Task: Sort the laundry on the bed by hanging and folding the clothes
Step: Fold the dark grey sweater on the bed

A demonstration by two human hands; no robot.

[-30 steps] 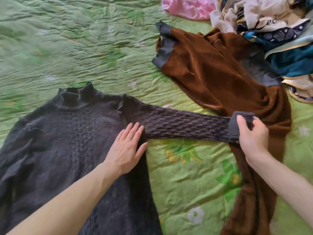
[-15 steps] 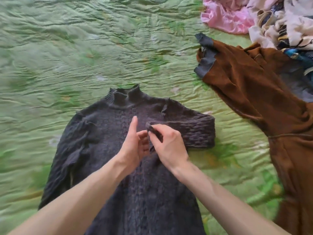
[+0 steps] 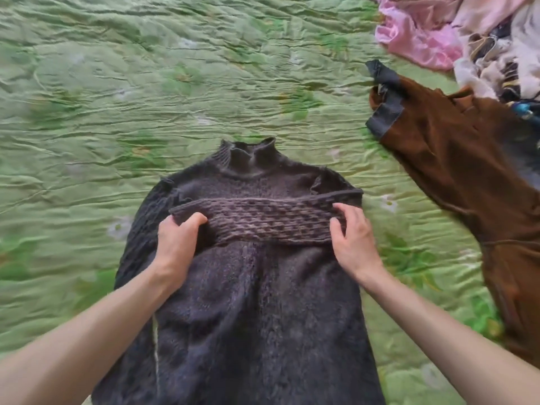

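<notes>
A dark grey knitted sweater (image 3: 248,302) lies flat on the green bedspread (image 3: 117,97), collar pointing away from me. Its right sleeve (image 3: 263,220) is folded straight across the chest. My left hand (image 3: 175,241) grips the cuff end of that sleeve, fingers curled over the knit. At the sleeve's fold near the shoulder, my right hand (image 3: 350,238) rests with fingers spread and lightly bent. The sweater's left sleeve lies along its left side.
A brown velvet garment with grey cuffs (image 3: 467,185) lies to the right of the sweater. A pile of pink, cream and patterned clothes (image 3: 467,39) sits at the top right corner. Bare bedspread stretches to the left and beyond the collar.
The right sleeve, stretched out sideways a second ago, has been folded across the chest. My left hand moved to the cuff end and my right hand slid back to the shoulder fold.
</notes>
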